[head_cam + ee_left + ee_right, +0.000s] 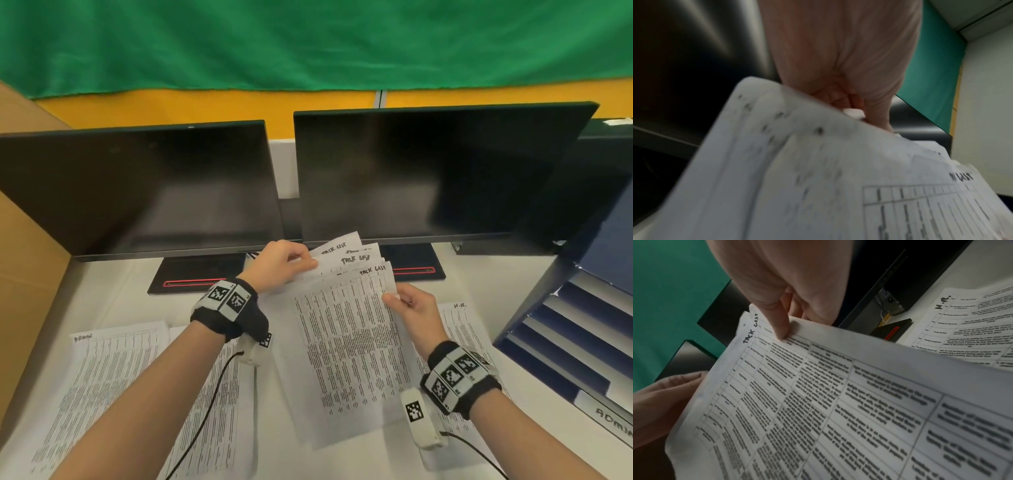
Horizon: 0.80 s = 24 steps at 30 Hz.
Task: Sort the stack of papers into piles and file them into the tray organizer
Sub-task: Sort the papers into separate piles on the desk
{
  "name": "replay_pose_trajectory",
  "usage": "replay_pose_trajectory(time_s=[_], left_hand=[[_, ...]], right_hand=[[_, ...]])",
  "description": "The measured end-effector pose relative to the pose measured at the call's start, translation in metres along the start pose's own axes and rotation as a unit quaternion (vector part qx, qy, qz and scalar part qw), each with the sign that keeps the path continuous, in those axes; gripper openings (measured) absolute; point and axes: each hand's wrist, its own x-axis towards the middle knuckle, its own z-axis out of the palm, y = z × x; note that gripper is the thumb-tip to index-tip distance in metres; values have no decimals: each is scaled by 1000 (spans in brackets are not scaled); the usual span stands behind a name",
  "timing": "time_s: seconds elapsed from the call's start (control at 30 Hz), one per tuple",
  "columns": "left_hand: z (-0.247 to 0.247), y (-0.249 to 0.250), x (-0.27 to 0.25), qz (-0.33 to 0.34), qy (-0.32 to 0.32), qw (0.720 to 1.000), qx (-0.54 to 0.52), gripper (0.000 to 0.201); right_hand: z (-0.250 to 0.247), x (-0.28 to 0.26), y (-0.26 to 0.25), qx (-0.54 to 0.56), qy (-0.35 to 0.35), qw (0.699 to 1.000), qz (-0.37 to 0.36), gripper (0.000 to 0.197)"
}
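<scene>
I hold a fanned stack of printed sheets headed "TASK LIST" (pixel 346 329) above the table's middle. My left hand (pixel 305 262) pinches the stack's far left corner, thumb on top. My right hand (pixel 394 299) pinches the right edge of the top sheet. In the left wrist view the left hand (pixel 863 113) has its curled fingers closed on the blurred sheets (pixel 818 178). The right wrist view shows the right hand (pixel 783 334) with a fingertip pressed on the top sheet (pixel 838 402). The blue tray organizer (pixel 565 329) stands at the right, with a label reading "ADMIN" (pixel 613 419).
A pile marked "ADMIN" (pixel 109 377) lies at the left, another pile (pixel 222 404) under my left forearm, and a pile marked "H.R." (pixel 460 329) at the right. Two dark monitors (pixel 411 171) stand behind. A cardboard wall (pixel 24 274) borders the left.
</scene>
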Motion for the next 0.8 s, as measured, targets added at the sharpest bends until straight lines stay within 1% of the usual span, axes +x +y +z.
replay_pose_trajectory(time_s=[0.2,0.37,0.43,0.5,0.53,0.6,0.63,0.7,0.73,0.8], left_hand=[[5,8,-6,32,20,997,66,15],[6,12,-8,64,33,992,101,17],[5,11,-7,66,27,992,106,15],[4,7,-6,63,7,994,93,16],[3,5,-6,57,-13,995,82,24],[1,5,-6,35,-57,995,73,50],[0,6,-6,22,-72,994,75,59],[-2,8,-5,8,-75,994,80,65],[-3,9,-4,8,-71,994,79,62],[-6,12,-3,3,-63,996,61,41]], right_hand=[[3,2,4,11,14,1000,6,16],[2,2,4,10,24,1000,-4,15],[2,3,3,9,26,1000,-6,15],[3,4,0,13,28,999,-6,13],[4,5,-3,15,31,999,-4,13],[5,7,-7,16,33,999,0,12],[6,9,-8,16,31,999,4,13],[7,11,-10,14,24,1000,11,14],[7,12,-10,10,19,1000,10,15],[8,15,-11,-8,5,1000,13,18]])
